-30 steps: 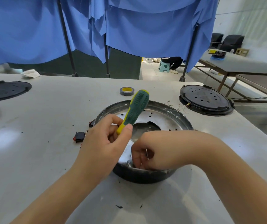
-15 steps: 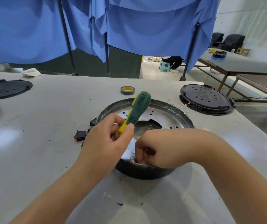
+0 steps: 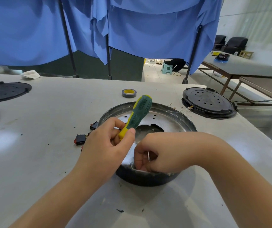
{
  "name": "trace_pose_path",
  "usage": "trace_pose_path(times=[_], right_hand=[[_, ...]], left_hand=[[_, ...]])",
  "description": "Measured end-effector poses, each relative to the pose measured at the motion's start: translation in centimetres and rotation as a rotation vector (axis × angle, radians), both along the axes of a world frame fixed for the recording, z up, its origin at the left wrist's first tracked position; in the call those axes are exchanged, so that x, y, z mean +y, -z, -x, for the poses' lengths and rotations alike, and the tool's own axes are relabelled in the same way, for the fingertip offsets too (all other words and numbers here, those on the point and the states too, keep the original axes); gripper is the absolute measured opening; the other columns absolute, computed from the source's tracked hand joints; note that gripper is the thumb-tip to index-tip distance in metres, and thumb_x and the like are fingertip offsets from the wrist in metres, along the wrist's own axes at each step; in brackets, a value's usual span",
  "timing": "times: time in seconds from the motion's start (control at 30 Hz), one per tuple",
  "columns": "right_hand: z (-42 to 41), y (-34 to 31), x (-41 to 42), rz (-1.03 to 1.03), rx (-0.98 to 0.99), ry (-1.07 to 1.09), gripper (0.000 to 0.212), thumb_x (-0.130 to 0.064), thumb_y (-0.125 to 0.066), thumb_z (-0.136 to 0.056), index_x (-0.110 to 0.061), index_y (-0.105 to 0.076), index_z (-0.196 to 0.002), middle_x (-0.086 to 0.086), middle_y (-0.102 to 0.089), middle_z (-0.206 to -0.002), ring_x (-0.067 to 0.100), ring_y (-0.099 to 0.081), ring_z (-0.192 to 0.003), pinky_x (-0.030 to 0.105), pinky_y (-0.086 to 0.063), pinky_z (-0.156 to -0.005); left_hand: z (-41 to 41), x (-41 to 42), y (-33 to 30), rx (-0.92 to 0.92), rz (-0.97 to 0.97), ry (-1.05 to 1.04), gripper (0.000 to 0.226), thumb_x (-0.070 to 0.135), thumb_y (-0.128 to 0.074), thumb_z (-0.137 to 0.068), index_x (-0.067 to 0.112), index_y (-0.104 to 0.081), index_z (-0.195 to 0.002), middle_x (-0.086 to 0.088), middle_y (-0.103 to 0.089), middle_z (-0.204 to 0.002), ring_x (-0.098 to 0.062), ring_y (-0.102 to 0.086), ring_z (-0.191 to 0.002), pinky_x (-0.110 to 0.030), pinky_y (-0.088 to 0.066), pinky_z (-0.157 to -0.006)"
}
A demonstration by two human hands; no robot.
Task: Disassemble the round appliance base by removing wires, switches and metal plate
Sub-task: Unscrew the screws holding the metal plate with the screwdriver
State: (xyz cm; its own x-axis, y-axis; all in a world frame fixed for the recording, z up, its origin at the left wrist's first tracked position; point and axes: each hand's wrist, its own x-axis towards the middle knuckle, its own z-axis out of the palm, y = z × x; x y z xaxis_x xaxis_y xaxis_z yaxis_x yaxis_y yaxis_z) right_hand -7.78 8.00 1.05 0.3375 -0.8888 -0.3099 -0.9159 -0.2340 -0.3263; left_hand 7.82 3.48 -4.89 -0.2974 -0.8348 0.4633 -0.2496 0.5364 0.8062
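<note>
Round appliance base (image 3: 148, 176) at 6 o'clock. Left hand (image 3: 105, 145) still grips green-yellow screwdriver (image 3: 137, 116), idle. Right hand (image 3: 150, 155), shifted slightly, pinches thin metal piece inside rim; likely freeing metal plate (image 3: 164, 119) fastener.

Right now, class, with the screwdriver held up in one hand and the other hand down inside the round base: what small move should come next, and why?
Probably lift the right hand clear with whatever it pinches. Its fingers are curled at the near inner rim of the round base, beside loose screws, while the left hand holds the screwdriver raised, off any screw.
</note>
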Motion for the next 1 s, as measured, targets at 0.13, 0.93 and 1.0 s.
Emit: trace_pose_path(times=[0.13,0.93,1.0], right_hand=[[0.17,-0.05,0.02,0.006,-0.022,0.021,0.023,-0.019,-0.062,-0.084,-0.037,-0.059,-0.071,-0.022,-0.057,-0.061,-0.012,-0.052,-0.058,0.001,-0.034,-0.047],[0.49,-0.01,-0.32,-0.039,-0.031,-0.018,0.026,-0.018,-0.059,-0.085,-0.039,-0.057,-0.069,-0.027,-0.056,-0.061,-0.005,-0.052,-0.06,0.005,-0.039,-0.052],[0.46,-0.01,-0.32,-0.038,-0.042,-0.016,0.026,-0.018,-0.06,-0.084,-0.039,-0.058,-0.069,-0.024,-0.057,-0.063,-0.004,-0.052,-0.06,0.005,-0.039,-0.053]], left_hand=[[-0.08,0.02,-0.05,-0.008,0.0,-0.003,0.026,0.045,-0.055,-0.08,0.02,-0.054,-0.075,0.007,-0.035,-0.045,-0.008,-0.029,-0.043,-0.018,-0.029,-0.046],[0.0,-0.13,0.14,-0.024,0.008,-0.012,0.029,0.047,-0.058,-0.086,0.021,-0.053,-0.074,0.006,-0.036,-0.045,-0.008,-0.03,-0.043,-0.018,-0.031,-0.046],[-0.01,-0.1,0.13,-0.027,0.01,-0.013,0.029,0.049,-0.057,-0.085,0.021,-0.053,-0.074,0.007,-0.037,-0.045,-0.008,-0.031,-0.043,-0.018,-0.031,-0.046]])
